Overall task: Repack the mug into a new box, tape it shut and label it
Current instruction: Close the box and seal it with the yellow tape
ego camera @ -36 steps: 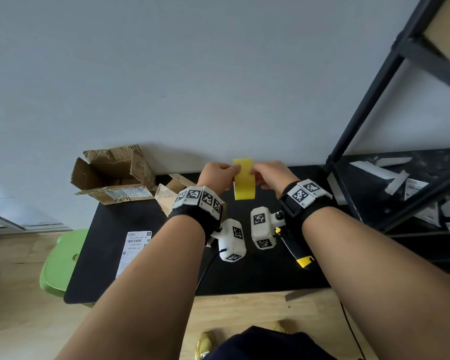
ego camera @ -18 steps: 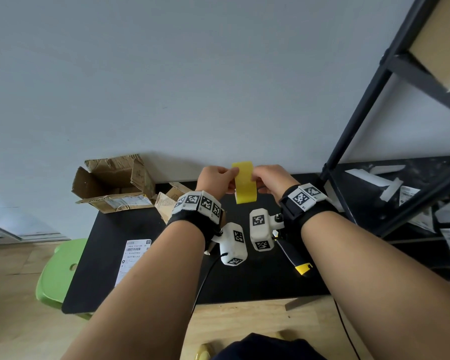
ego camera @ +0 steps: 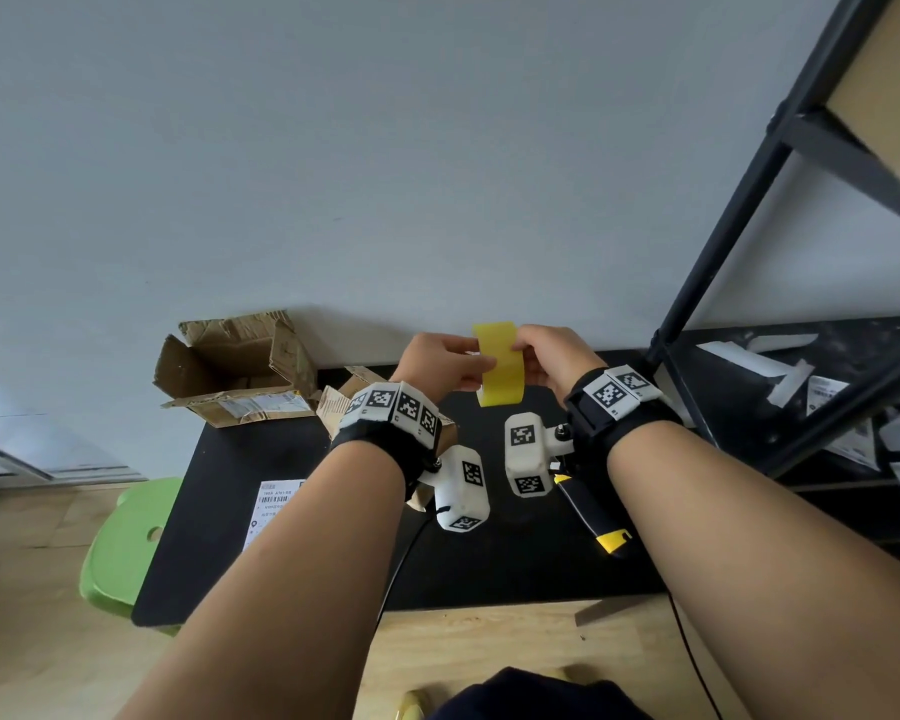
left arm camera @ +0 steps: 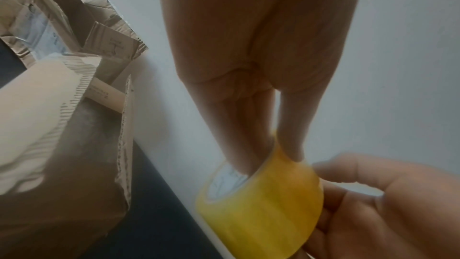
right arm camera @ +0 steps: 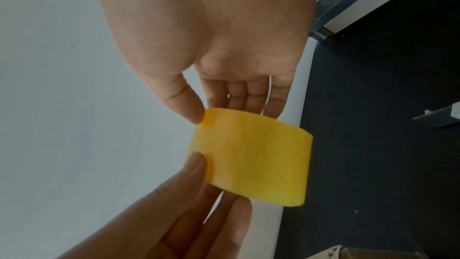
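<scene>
While a black table (ego camera: 261, 459) stands against a pale wall (ego camera: 385, 148), both hands pinch a yellow tape roll (ego camera: 501, 371) above it: left hand (ego camera: 437, 363), right hand (ego camera: 552, 356). Torn cardboard box (ego camera: 230, 371) lies far left, black shelving (ego camera: 749, 252) right; a second box (ego camera: 341, 402) sits half hidden behind the left wrist.

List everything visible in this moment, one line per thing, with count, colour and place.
Tape roll: 1, yellow, held up above the table's far edge, between both hands.
Open cardboard box: 1, brown, torn, at the table's far left corner.
Smaller cardboard box: 1, brown, flaps open, mostly hidden behind the left wrist.
Shipping label: 1, white, flat on the table's left part.
Utility knife: 1, black and yellow, on the table under the right wrist.
Table: 1, black top.
Stool: 1, green, left of the table.
Shelf rack: 1, black, right, paper scraps on it.
Left hand: grip on the roll.
Right hand: pinching the roll.
</scene>
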Demonstrator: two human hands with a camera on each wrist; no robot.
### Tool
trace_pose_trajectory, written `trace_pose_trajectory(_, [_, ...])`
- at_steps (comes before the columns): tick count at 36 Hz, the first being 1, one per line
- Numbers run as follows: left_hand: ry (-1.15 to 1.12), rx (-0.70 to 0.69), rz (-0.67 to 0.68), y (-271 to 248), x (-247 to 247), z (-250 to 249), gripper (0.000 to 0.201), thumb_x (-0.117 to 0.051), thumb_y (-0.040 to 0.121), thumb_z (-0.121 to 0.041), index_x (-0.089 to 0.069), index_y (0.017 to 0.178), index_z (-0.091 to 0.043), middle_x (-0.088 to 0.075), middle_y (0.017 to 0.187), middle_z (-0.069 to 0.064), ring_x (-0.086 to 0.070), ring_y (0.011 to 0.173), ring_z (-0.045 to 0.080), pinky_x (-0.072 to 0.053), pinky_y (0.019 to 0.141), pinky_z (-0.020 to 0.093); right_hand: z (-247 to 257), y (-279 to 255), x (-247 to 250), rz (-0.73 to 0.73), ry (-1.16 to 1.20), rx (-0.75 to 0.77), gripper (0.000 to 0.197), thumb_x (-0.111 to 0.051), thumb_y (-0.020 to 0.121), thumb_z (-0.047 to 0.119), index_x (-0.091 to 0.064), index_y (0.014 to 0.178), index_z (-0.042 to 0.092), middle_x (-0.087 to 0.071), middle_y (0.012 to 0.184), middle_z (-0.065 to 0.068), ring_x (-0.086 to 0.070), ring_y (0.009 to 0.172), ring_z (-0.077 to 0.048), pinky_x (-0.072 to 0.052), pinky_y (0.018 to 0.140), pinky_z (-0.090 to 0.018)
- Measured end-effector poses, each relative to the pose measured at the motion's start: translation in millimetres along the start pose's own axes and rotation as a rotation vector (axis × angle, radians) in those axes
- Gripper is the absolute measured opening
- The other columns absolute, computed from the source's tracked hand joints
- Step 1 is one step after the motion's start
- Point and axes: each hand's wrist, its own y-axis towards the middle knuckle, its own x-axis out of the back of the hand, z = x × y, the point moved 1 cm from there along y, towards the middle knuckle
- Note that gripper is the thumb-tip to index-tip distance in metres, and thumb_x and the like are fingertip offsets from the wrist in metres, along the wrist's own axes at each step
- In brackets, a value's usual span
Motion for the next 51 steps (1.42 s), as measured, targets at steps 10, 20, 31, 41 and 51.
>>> trace_pose_trajectory(10, [-0.073,0.012,-0.084,6,-1,3,0.022,-0.072,0.083,-0.011,-0.071,0.103,-0.001,-0.074,0.088,0.014,-0.072,0.084,0.025,-0.059,0.080,0.034,2,-2,-3,0.045,-0.126,0.017,0.006,-0.058,0.080,0.011,-0.063,0.076,0.009,-0.066,0.101,-0.018,-0.065,0.102,-0.034,-0.054,0.094,-0.047])
trace_pose_trajectory(20, [-0.119,0.019,-0.151,7,-1,2,0.024,-0.071,0.085,-0.012,-0.069,0.103,0.003,-0.073,0.087,0.016,-0.072,0.077,0.023,-0.060,0.075,0.033,-6,5,1,0.109,-0.152,0.042,0.025,-0.064,0.055,0.024,-0.071,0.075,0.011,-0.070,0.103,-0.018,-0.067,0.100,-0.033,-0.053,0.093,-0.049])
trace_pose_trajectory(31, [-0.082,0.037,-0.054,0,3,-2,0.048,-0.077,0.077,-0.004,-0.062,0.123,-0.003,-0.072,0.095,0.011,-0.070,0.081,0.022,-0.059,0.079,0.029,-3,-3,-4,0.085,0.068,0.000,0.010,-0.052,0.090,0.001,-0.060,0.084,0.006,-0.064,0.086,-0.012,-0.065,0.081,-0.025,-0.056,0.079,-0.038])
trace_pose_trajectory(41, [-0.089,-0.006,-0.119,-3,1,-10,0.042,-0.075,0.079,-0.001,-0.062,0.118,0.000,-0.070,0.084,0.011,-0.069,0.072,0.021,-0.060,0.076,0.032,5,-10,-5,0.072,-0.027,0.012,0.009,-0.053,0.086,0.007,-0.062,0.089,0.006,-0.064,0.104,-0.020,-0.066,0.102,-0.035,-0.054,0.092,-0.047])
trace_pose_trajectory(51, [-0.076,0.027,-0.136,-3,1,-6,0.036,-0.072,0.081,0.000,-0.062,0.115,0.004,-0.070,0.086,0.017,-0.070,0.081,0.029,-0.058,0.080,0.038,-9,-10,-3,0.112,-0.163,0.034,0.010,-0.056,0.084,0.005,-0.063,0.078,0.011,-0.065,0.094,-0.014,-0.063,0.092,-0.028,-0.052,0.086,-0.037])
